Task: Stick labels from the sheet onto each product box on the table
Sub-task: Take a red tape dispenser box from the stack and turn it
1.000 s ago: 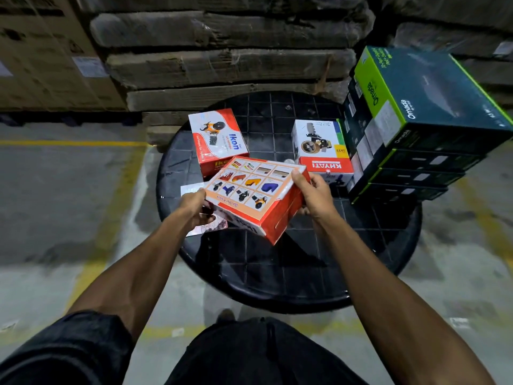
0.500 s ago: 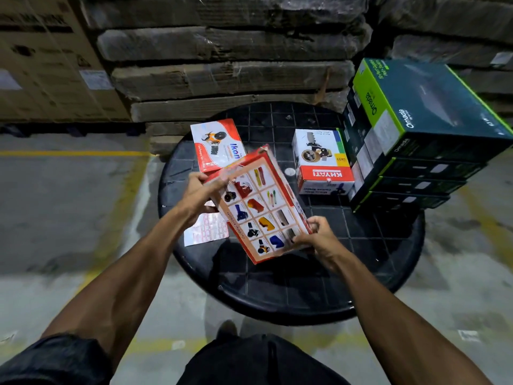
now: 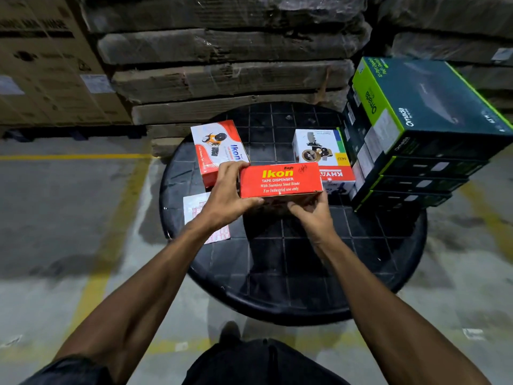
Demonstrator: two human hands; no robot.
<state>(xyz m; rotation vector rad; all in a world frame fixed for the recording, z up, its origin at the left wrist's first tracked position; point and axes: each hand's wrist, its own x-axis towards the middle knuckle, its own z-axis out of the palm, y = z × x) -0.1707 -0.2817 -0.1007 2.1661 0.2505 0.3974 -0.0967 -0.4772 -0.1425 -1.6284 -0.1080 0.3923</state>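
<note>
Red box (image 3: 280, 181) held clear of the round black surface (image 3: 277, 273) by both hands, its printed long side turned toward the camera. Left hand (image 3: 226, 197) wraps the box's left end, fingers (image 3: 231, 169) curled over the top edge and thumb under the lower edge; right hand (image 3: 312, 215) supports the box from below at its lower right, fingers bent against the underside, so both sets of fingers are clamped on the box. The label sheet (image 3: 195, 209) lies flat on the surface just left of and below the box, partly hidden by the left forearm. A second Ikon box (image 3: 218, 151) lies behind the red box to its left; a white box (image 3: 322, 151) stands behind it to its right; a stack of green boxes (image 3: 416, 134) rises farther right of it. No label can be made out on the facing side. Judged step: choosing a face to label. To do it well, settle the box on the surface beside the sheet, pick a plain patch away from the lettering, free one hand to peel a label, and steady the box with the other while pressing the label flat.
</note>
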